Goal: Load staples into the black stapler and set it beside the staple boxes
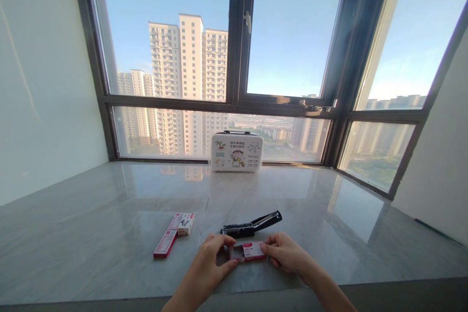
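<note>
A wide window [292, 34] stood behind a grey stone sill [109, 195]. A white case [236, 152] stood upright against the glass. Nearer, the left hand [212, 263] and right hand [285, 253] each pinched one end of a small red box [248, 251], which lay low over the sill's front edge. A black stapler [251, 225] lay hinged open just behind it. Two red packs [165, 243] lay to the left.

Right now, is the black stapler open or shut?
Open. On the stapler, the top arm angles up from the base, leaving a clear gap at its right end.
</note>
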`<state>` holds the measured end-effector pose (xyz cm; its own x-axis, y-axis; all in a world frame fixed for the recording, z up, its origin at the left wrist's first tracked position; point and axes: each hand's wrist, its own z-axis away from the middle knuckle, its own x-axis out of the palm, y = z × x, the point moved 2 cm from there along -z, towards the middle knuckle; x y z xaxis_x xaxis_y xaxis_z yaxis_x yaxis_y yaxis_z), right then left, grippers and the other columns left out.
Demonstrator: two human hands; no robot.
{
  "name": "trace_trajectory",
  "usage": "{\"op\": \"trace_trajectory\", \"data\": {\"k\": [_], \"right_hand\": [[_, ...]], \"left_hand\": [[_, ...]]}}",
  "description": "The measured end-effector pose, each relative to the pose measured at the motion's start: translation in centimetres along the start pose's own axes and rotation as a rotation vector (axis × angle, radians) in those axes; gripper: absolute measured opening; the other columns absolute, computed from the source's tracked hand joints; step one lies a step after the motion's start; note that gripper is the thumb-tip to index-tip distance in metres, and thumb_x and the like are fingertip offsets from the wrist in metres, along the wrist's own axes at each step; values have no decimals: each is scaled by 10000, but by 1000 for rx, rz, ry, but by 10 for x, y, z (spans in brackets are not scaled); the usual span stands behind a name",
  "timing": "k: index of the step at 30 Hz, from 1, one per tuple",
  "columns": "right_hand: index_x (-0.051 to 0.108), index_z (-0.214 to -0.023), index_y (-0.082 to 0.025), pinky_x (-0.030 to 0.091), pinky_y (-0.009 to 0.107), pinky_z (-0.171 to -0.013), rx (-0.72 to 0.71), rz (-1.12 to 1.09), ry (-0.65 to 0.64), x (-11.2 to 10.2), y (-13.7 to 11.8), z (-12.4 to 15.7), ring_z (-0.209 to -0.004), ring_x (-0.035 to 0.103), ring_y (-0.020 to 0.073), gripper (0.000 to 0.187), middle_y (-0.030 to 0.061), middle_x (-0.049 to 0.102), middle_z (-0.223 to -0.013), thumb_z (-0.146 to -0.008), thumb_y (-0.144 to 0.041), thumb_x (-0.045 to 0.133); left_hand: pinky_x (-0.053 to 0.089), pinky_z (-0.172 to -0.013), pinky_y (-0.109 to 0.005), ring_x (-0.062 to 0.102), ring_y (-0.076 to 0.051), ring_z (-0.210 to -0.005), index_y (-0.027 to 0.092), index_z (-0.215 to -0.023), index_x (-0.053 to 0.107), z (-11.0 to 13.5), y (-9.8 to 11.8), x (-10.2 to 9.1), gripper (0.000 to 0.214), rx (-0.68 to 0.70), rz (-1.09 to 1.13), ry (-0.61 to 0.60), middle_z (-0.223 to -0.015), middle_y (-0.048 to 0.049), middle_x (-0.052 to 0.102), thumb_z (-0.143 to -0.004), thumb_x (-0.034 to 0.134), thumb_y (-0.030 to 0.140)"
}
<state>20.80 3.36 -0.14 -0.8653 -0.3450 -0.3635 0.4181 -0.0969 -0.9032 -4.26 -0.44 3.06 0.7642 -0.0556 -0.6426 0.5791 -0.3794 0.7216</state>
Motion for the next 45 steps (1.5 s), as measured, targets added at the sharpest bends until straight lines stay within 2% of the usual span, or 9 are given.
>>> {"op": "trace_trajectory", "data": {"k": [3,5,7,10,16,27,33,40,45], "right_hand": [[620,-854,-181,201,199,-390,-17,97,75,-15,-2,8,-358,340,83,304,-75,499,-465,-844,-485,615],[662,-873,-175,252,204,-452,-153,230,193,-17,-16,12,-442,415,97,263,-62,521,-502,-822,-433,660],[724,-872,-193,282,218,-510,-318,391,244,-11,-38,14,-522,472,114,202,-41,562,-556,-813,-379,675],[798,-840,-268,313,251,-575,-430,662,191,9,-71,11,-608,560,156,146,-9,655,-633,-791,-314,669],[818,-803,-279,396,318,-731,-381,941,172,33,-96,-3,-761,666,263,163,64,749,-737,-729,-245,677],[806,-902,-261,414,287,-755,-356,1208,71,38,-104,4,-847,697,251,193,83,768,-886,-846,-296,624],[774,-896,-257,356,247,-657,-446,974,108,33,-89,-2,-733,659,180,160,17,736,-773,-800,-243,646],[712,-898,-198,320,225,-560,-455,473,198,-9,-32,-2,-597,480,120,187,-39,565,-636,-887,-349,604],[675,-1222,-210,355,239,-591,-363,368,148,-25,-5,8,-641,492,138,480,-26,606,-738,-833,-491,706]], "left_hand": [[467,-932,-297,610,-207,-1019,254,-1117,681,0,0,1,342,7,3,19,-1076,-20,676,-777,682,294],[464,-936,-304,611,-212,-1019,259,-1139,675,0,-1,4,363,15,-4,23,-1069,-20,678,-778,684,295],[460,-933,-304,611,-211,-1017,262,-1155,671,-1,-3,6,376,20,-3,24,-1061,-18,678,-780,688,299],[455,-918,-293,613,-206,-1014,274,-1158,672,-1,-6,7,384,26,7,28,-1060,-10,677,-776,700,301],[442,-860,-277,609,-205,-987,269,-1114,689,-2,-7,5,368,21,-12,28,-1035,-8,692,-747,694,237],[429,-856,-279,601,-220,-1002,295,-1096,687,-3,-14,7,352,30,30,45,-1033,-3,700,-755,755,350],[431,-844,-277,602,-220,-991,303,-1089,687,-4,-16,9,344,37,26,49,-1029,2,699,-753,758,328],[420,-929,-294,589,-225,-1054,304,-1185,649,-2,-16,9,447,27,19,52,-1114,-10,675,-748,741,296],[413,-890,-313,610,-229,-1001,278,-1183,646,-6,-15,11,403,4,-17,84,-1031,-16,702,-816,690,438]]}}
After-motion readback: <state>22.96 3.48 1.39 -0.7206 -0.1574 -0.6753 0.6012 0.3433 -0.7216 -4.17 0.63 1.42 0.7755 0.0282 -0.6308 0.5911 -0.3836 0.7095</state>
